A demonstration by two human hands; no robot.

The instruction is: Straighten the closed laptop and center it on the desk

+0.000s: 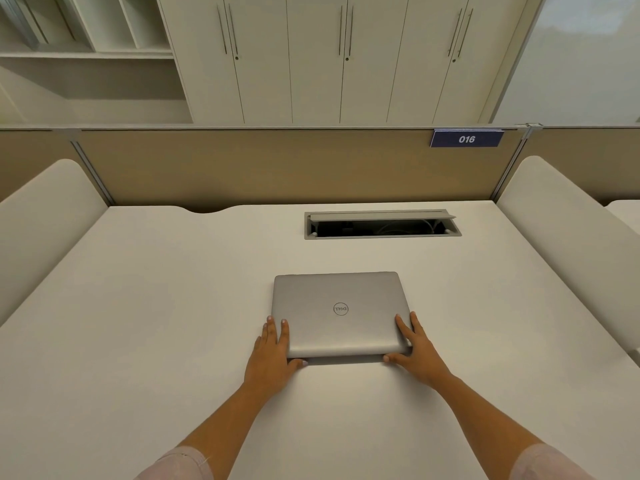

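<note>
Laptop (pixel 337 313): left hand (pixel 272 351) and right hand (pixel 417 349) spread, clasping corners at 7 and 5 o'clock; uneven push risks skewing it on desk (pixel 138 306).

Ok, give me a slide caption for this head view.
Both hands, left and right, grip the closed silver laptop by its near corners on the white desk.

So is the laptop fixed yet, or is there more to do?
Nearly. The laptop is closed and its edges already run about level with the desk's back edge, so it looks straight. The left hand and right hand each grip a near corner. It seems roughly in the middle, maybe slightly right. Left to do: perhaps a small nudge, then let go.
</note>
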